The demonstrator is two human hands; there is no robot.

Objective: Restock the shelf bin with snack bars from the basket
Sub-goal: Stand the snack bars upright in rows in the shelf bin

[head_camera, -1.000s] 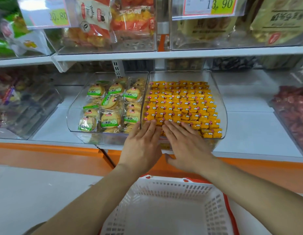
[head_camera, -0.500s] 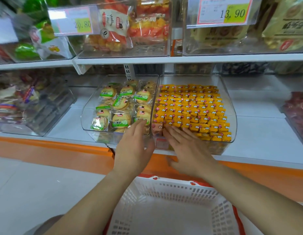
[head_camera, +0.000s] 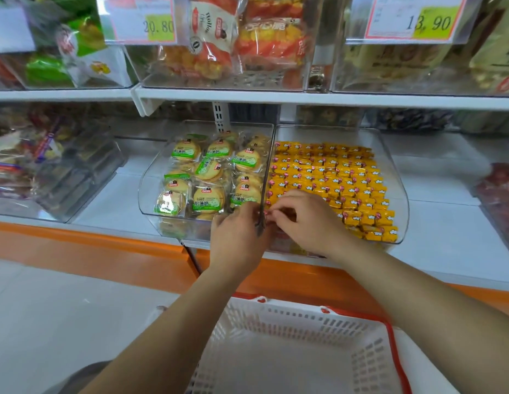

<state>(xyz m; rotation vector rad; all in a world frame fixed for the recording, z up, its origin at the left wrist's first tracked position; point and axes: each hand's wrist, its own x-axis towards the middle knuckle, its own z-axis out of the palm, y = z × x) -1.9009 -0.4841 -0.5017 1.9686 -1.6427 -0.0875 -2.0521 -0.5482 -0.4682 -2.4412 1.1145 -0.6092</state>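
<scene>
The snack bars (head_camera: 333,172) lie in the clear shelf bin (head_camera: 327,133) on the lower shelf (head_camera: 446,223), in close rows from the back wall to the front edge. Each bar has its long axis running left to right, across the bin. Both hands meet at the front left corner of this bin, directly above the white basket (head_camera: 304,308), and in the part of the basket that shows I see no bars. The right hand (head_camera: 307,223) is inside the bin, with its fingers curled down on the nearest bars, and it appears to pinch one of them by its pink end. The left hand (head_camera: 237,240) is just beside it, at the thin wall (head_camera: 266,183) which divides this bin from the neighbour bin of round cookies (head_camera: 207,177). Its fingers are bent too, but I see only the back of the hand, so I cannot tell if it holds something. The place to work on is then under the fingertips, a little forward of the wrists - no reach is needed. I judge the right hand is the nearer one, and the bar should be laid crosswise like the others - parallel to the front edge.
</scene>
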